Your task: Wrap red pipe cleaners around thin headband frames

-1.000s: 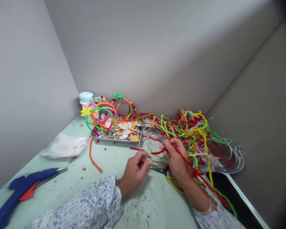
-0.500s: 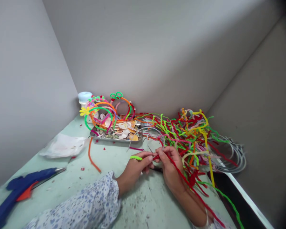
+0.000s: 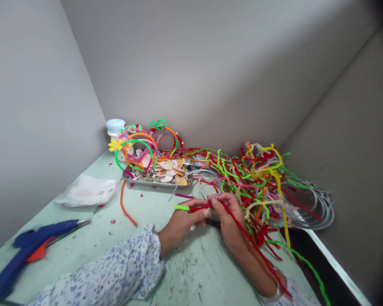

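Note:
A red pipe cleaner [image 3: 258,248] runs out of my right hand [image 3: 229,214] and down over the wrist in a long loose tail. My right thumb and fingertips pinch it close to its coiled stretch. That stretch passes leftward across the fingers of my left hand [image 3: 182,222], with the left thumb below it. A lime-green fuzzy end [image 3: 181,208] pokes out past the left knuckles. From near my right fingertips a thin grey wire [image 3: 207,173] curves up and left; its join to the red coil is hidden by the fingers.
A metal tray [image 3: 156,187] holds shells and finished fuzzy hoops [image 3: 137,140]. Tangled pipe cleaners [image 3: 242,174] and coiled grey wire [image 3: 325,212] lie right. A blue glue gun [image 3: 38,240], plastic bag [image 3: 86,191] and orange pipe cleaner [image 3: 124,206] lie left.
My left fingers have shifted away from my right fingertips, so more red coil shows between the hands. The camera view has moved slightly; the right hand keeps its pinch.

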A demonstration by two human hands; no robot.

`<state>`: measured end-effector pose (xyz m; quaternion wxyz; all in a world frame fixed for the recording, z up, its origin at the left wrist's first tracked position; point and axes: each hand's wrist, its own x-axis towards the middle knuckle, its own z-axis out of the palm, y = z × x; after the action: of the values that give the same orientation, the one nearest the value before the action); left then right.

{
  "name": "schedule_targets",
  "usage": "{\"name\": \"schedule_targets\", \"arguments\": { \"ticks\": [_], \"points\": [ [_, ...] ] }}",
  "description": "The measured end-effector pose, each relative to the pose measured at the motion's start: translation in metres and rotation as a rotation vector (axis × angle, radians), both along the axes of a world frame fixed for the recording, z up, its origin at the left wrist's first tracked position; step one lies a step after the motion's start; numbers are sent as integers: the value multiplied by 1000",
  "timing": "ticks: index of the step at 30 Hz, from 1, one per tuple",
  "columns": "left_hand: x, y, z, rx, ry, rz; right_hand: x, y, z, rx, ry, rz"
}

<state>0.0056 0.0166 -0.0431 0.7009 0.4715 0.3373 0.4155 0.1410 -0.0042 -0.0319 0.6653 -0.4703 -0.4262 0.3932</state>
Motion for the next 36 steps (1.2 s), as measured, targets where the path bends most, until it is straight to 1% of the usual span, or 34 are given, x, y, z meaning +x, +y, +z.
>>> {"name": "schedule_targets", "arguments": {
  "ticks": [3,5,9,12,16,20,25,29,32,36],
  "points": [
    [1,0,0,-5,37,24,0,-2,0,-9,-22,62],
    [1,0,1,-12,43,32,1,-3,-2,-6,-10,64],
    [1,1,3,-71,3,79,8,0,-6,36,-12,-77],
    [2,3,3,-115,-81,116,14,2,-10,79,-5,-104],
    [3,7,2,-199,-215,159,15,2,-14,74,25,-12],
    [4,10,0,-273,-307,177,12,2,-14,14,130,78],
    [3,11,2,-309,-353,126,9,2,-9,-6,259,139],
    [2,11,6,-348,-352,101,8,2,-5,-48,343,230],
    [1,12,7,-340,-342,70,9,2,-6,-88,347,301],
    [-2,13,4,-322,-373,19,12,3,-9,-126,293,354]
  ]
}}
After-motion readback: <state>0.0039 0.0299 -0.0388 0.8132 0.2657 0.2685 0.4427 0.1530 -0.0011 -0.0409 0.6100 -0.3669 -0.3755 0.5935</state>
